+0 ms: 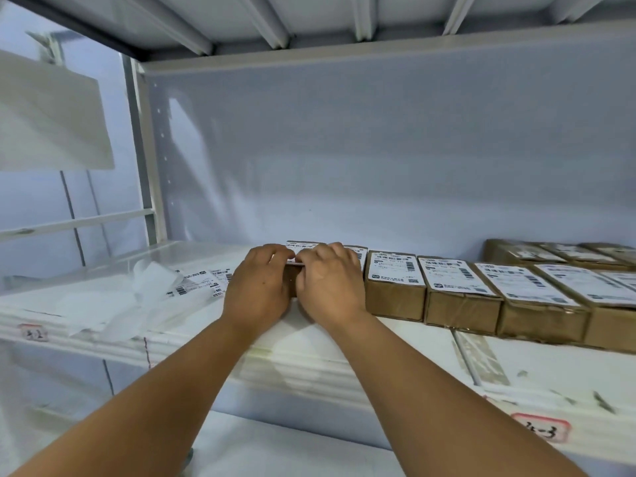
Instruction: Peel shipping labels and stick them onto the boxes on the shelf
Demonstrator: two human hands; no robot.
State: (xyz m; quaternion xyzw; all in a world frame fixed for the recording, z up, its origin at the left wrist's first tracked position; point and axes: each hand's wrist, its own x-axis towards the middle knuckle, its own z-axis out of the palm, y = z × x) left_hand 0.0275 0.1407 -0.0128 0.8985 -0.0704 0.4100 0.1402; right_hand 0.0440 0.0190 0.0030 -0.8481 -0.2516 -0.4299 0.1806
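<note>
Brown cardboard boxes sit in a row on the white shelf, and the ones to the right already have labels on top. The left hand and the right hand are close together on the box at the left end, fingers curled, pressing a label down on it. More labels wait on the left beside loose backing paper, so the job looks partly done
</note>
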